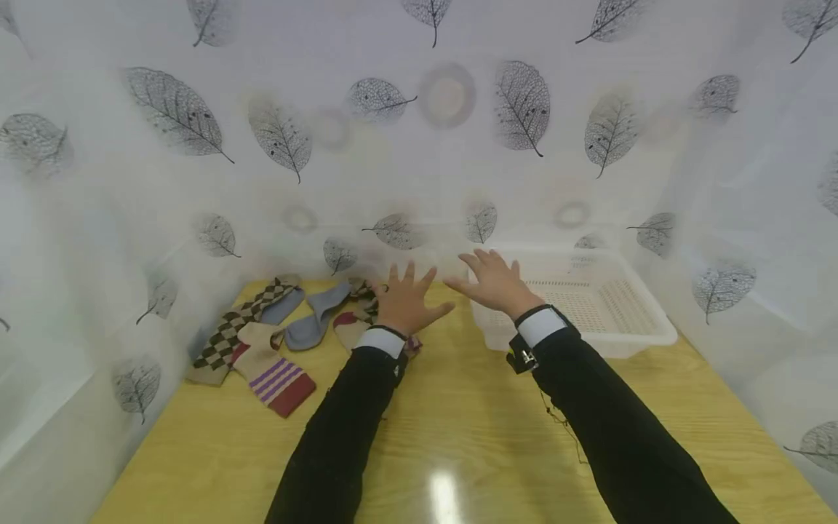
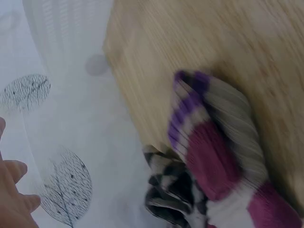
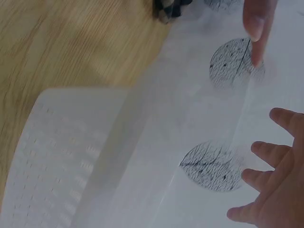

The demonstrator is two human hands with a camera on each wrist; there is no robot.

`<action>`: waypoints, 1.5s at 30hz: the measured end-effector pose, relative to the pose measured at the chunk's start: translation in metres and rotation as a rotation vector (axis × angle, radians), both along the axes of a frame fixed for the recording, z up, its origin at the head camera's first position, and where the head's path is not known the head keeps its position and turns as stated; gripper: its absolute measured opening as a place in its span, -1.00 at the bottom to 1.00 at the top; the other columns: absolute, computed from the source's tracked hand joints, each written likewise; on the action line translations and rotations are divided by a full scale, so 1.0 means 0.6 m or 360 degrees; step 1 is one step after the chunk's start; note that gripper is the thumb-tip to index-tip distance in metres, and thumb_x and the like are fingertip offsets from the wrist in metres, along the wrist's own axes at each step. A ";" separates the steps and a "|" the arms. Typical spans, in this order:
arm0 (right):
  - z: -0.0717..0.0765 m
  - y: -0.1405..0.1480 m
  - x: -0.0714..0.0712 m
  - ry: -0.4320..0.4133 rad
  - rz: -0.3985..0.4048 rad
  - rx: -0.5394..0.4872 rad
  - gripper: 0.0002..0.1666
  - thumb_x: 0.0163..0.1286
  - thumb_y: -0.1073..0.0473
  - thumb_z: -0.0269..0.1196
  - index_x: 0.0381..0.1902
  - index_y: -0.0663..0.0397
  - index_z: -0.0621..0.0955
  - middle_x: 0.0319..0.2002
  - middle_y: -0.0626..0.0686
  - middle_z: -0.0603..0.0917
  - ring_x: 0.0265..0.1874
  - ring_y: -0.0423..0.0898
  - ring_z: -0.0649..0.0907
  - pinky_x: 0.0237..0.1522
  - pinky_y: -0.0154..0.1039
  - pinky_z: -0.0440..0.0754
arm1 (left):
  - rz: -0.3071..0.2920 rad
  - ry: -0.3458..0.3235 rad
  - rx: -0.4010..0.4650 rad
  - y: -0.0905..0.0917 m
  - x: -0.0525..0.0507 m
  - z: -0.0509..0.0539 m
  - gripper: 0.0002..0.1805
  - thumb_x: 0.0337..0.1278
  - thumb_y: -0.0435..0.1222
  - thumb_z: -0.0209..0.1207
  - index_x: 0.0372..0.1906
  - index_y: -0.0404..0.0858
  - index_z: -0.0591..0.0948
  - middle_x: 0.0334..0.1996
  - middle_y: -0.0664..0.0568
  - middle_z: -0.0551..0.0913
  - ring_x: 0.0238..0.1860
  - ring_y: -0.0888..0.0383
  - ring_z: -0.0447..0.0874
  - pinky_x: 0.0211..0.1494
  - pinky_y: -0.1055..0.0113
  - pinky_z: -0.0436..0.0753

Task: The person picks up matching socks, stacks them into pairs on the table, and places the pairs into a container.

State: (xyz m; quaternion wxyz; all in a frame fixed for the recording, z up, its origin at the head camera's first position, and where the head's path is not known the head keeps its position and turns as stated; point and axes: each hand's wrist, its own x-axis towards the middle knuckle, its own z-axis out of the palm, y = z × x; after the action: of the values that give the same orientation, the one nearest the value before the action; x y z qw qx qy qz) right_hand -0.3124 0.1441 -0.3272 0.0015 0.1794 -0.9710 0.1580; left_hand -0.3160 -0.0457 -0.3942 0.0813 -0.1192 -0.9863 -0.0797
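Note:
Both hands are held out with spread fingers and nothing in them. The left hand (image 1: 407,300) is above the right end of several socks, in front of a striped sock (image 2: 213,161) and a checkered sock (image 2: 168,185). The right hand (image 1: 499,285) hovers by the left edge of a white plastic basket (image 1: 655,320); in the right wrist view its fingers (image 3: 270,154) are spread over the curtain side. Farther left lie a checkered sock (image 1: 225,335), grey socks (image 1: 308,331) and a beige sock with purple stripes and a red cuff (image 1: 278,382).
A wooden table (image 1: 458,429) spans the front. A white curtain with leaf prints (image 1: 445,167) hangs behind it and along both sides. The basket stands at the back right, with its perforated floor visible. A thin cord dangles under the right sleeve.

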 end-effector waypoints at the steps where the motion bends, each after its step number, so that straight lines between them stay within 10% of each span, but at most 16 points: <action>1: 0.000 -0.014 0.004 0.0013 0.0052 -0.0023 -0.09 0.42 -0.39 -0.05 0.50 0.07 0.19 0.49 0.26 0.11 0.46 0.27 0.05 0.36 0.39 -0.09 | 0.0010 -0.0018 0.0029 -0.013 0.002 -0.006 -0.04 0.04 0.50 -0.12 0.53 0.24 0.02 0.54 -0.12 -0.06 0.48 -0.34 -0.18 0.26 -0.54 -0.15; 7: -0.028 -0.089 0.034 0.0049 0.0283 -0.0047 -0.35 0.46 -0.12 0.11 0.31 0.21 0.44 0.27 0.22 0.49 0.26 0.16 0.46 0.30 0.04 0.38 | 0.0080 -0.0083 0.0216 -0.078 0.021 -0.053 -0.20 0.21 0.28 0.03 0.43 -0.09 0.33 0.39 -0.22 0.30 0.37 -0.33 0.19 0.29 -0.38 0.20; 12: -0.101 -0.129 0.050 0.0024 0.0317 0.0028 -0.60 0.37 0.10 0.24 0.07 0.21 0.62 0.00 0.17 0.69 0.01 0.10 0.65 0.08 -0.05 0.58 | 0.0179 -0.0140 0.0231 -0.109 0.039 -0.079 -0.50 0.19 0.07 0.18 0.05 -0.20 0.66 -0.06 -0.12 0.68 -0.05 -0.14 0.62 -0.04 -0.18 0.56; 22: -0.210 -0.165 0.037 0.0310 0.0296 0.0256 -0.90 0.16 0.15 0.39 -0.46 0.03 0.70 -0.57 -0.01 0.64 -0.58 -0.09 0.60 -0.49 -0.19 0.60 | 0.0285 -0.0241 0.0351 -0.126 0.055 -0.108 -0.82 0.04 -0.20 0.37 -0.50 -0.21 0.70 -0.48 0.03 0.67 -0.46 0.08 0.58 -0.36 0.16 0.58; 27: -0.221 -0.175 0.026 0.0337 0.0263 0.0263 -0.92 0.22 0.12 0.36 -0.41 -0.02 0.73 -0.53 0.01 0.67 -0.52 -0.07 0.64 -0.47 -0.19 0.62 | 0.0226 -0.0235 0.0325 -0.132 0.058 -0.096 -0.87 0.03 -0.22 0.38 -0.42 -0.21 0.75 -0.39 0.01 0.72 -0.37 0.05 0.65 -0.28 0.14 0.62; 32: -0.215 -0.142 0.035 0.0165 0.0187 -0.0073 -0.92 0.26 0.18 0.31 -0.38 0.06 0.69 -0.49 -0.01 0.66 -0.50 -0.10 0.59 -0.44 -0.21 0.58 | 0.0084 -0.0294 0.0362 -0.133 0.064 -0.092 -0.85 0.05 -0.23 0.36 -0.33 -0.24 0.76 -0.29 -0.03 0.74 -0.27 0.01 0.67 -0.18 0.12 0.64; 38: -0.209 -0.063 0.079 -0.0201 -0.0081 -0.0529 -0.79 0.24 0.22 0.30 -0.19 0.18 0.61 -0.39 0.02 0.62 -0.48 -0.13 0.55 -0.43 -0.25 0.56 | -0.0058 -0.0339 0.0476 -0.134 0.091 -0.101 -0.82 -0.10 -0.27 0.39 -0.32 -0.24 0.75 -0.31 0.00 0.71 -0.26 0.04 0.63 -0.14 0.13 0.60; 45: -0.223 0.016 0.134 -0.0429 -0.0243 -0.0630 -0.84 0.17 0.23 0.37 -0.34 0.18 0.62 -0.54 0.00 0.58 -0.60 -0.12 0.55 -0.53 -0.24 0.55 | -0.0356 -0.0282 0.0453 -0.113 0.119 -0.108 -0.69 -0.20 -0.28 0.44 -0.21 -0.26 0.74 -0.25 -0.02 0.73 -0.15 0.01 0.65 -0.05 0.14 0.60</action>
State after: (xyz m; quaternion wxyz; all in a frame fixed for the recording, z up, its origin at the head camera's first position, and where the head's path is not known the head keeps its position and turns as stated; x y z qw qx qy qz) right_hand -0.2321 0.1535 -0.4610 -0.0811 0.0790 -0.9232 0.3672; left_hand -0.2444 -0.1135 -0.4591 0.0008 -0.2079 -0.9490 -0.2370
